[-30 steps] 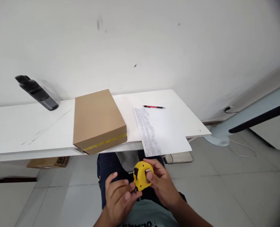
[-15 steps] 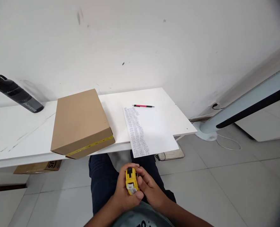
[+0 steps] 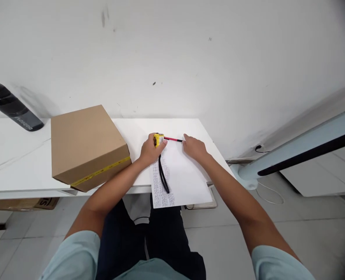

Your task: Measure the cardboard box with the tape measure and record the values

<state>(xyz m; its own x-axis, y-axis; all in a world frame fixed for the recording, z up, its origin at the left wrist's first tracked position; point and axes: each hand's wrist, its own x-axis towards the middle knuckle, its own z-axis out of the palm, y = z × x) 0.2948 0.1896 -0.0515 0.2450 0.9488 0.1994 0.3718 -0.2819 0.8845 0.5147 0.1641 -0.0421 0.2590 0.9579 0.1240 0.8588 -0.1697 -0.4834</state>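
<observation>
My left hand [image 3: 150, 151] is wrapped around a yellow tape measure [image 3: 158, 140] at the back of the table. From it a black wrist strap [image 3: 163, 177] hangs down across a sheet of paper [image 3: 186, 179] with dense handwriting along its left side. A red and black pen [image 3: 172, 139] lies between my two hands, along the paper's far edge. At the pen's right end, my right hand [image 3: 195, 148] has closed its thumb and fingers, covering the tip.
Left of my arm, a brown cardboard box [image 3: 84, 144] with yellow tape stands on the white table [image 3: 17, 163]. A dark bottle [image 3: 13, 105] is farther left. Beyond the table's right end rises a pale blue column [image 3: 300, 144] on the floor.
Both hands have moved from my lap up to the table. My left hand now has the tape measure alone, and my right hand has taken hold of the pen's end.
</observation>
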